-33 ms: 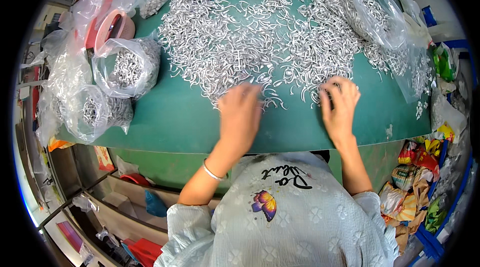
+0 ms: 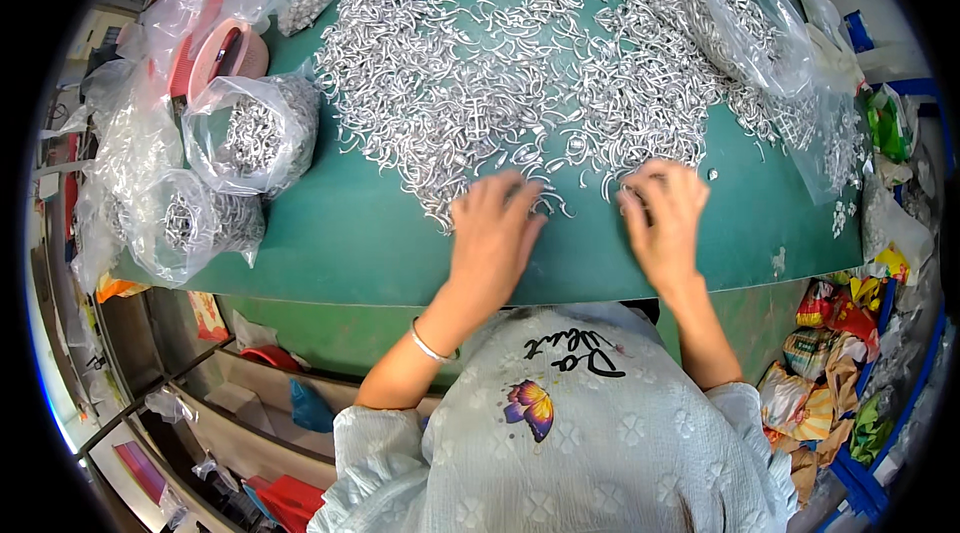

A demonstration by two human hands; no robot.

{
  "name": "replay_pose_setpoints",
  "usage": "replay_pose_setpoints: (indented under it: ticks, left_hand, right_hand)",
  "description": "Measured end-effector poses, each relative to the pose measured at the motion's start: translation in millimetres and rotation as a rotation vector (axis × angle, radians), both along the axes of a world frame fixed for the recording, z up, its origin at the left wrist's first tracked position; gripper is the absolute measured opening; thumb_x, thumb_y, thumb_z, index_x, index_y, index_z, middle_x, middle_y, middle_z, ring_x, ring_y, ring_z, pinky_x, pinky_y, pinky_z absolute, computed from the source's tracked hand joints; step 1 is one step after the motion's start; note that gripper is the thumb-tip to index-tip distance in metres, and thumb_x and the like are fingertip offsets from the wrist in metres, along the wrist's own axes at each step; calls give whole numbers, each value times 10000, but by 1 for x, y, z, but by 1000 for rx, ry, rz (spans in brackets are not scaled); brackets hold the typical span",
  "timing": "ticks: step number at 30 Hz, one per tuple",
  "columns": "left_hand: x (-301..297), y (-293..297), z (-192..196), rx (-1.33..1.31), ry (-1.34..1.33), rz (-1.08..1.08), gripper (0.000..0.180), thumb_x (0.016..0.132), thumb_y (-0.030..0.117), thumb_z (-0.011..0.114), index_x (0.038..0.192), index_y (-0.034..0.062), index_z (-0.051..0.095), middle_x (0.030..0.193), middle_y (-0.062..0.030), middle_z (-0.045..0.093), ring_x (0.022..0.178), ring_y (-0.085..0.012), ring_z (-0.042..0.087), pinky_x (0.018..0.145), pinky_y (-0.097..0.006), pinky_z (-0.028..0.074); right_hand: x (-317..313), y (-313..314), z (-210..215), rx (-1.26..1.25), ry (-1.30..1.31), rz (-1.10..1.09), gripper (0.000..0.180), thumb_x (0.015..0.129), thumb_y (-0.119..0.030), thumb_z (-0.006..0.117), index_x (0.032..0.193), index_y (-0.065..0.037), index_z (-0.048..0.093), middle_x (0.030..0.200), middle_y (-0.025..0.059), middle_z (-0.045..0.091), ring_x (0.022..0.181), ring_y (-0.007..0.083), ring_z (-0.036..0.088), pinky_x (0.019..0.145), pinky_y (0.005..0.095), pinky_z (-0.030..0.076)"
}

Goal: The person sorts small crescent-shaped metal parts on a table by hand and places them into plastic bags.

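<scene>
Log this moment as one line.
left hand: at near edge of silver pile, grip unclear | right hand: same edge, grip unclear | pile: on green table | filled bags: both sides

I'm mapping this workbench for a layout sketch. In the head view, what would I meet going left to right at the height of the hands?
Clear bag of silvery pieces → left hand → right hand → small pale bits → crumpled clear plastic

Small, curved, silvery metal pieces (image 2: 430, 103) lie loose and jumbled at every angle across the upper middle of the frame, heaped thickly left and right, sparser in between, their lower edge ragged.
</scene>
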State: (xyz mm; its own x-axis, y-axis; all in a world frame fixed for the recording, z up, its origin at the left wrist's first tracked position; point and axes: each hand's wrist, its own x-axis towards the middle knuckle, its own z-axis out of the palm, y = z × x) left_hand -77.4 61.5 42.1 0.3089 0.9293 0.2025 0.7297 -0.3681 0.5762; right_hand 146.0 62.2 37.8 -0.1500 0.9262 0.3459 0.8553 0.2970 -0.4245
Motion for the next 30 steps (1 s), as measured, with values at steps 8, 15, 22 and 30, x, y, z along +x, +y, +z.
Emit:
replay_pose_setpoints:
  ticks: [8, 15, 22, 30]
  left_hand:
    - [-21, -4, -16, 142, 132, 365, 334, 797, 47, 690, 1118, 111, 624, 1133, -84, 550, 1062, -276, 504, 866, -401, 357]
    - [29, -40, -11, -14, -123, -51, 295, 774, 50, 712, 1058, 67, 631, 1059, -86, 564, 954, -267, 536, 806, -386, 371]
    - [13, -54, -21, -55, -146, -6, 289, 751, 18, 714, 1026, 43, 627, 1051, -94, 554, 893, -269, 533, 748, -372, 401]
    - [15, -49, -22, -37, -63, -194, 372, 760, 7, 665, 1128, 40, 619, 1122, -113, 548, 929, -286, 519, 799, -396, 442]
  right_hand:
    - [-20, -17, -5, -114, 41, 339, 209, 771, -110, 713, 950, -55, 619, 985, 63, 550, 927, 253, 506, 815, 386, 363]
    - [-35, 14, -16, -1, -66, 74, 185, 780, -133, 711, 915, -59, 607, 945, 69, 540, 893, 268, 487, 755, 386, 356]
    - [-19, -12, 6, -261, 177, 440, 213, 777, -89, 696, 970, -49, 616, 1003, 81, 558, 953, 285, 496, 805, 414, 384]
    - [-36, 15, -11, -47, -182, 329, 465, 715, 24, 615, 1175, -40, 596, 1252, 118, 533, 1175, 318, 489, 960, 394, 379]
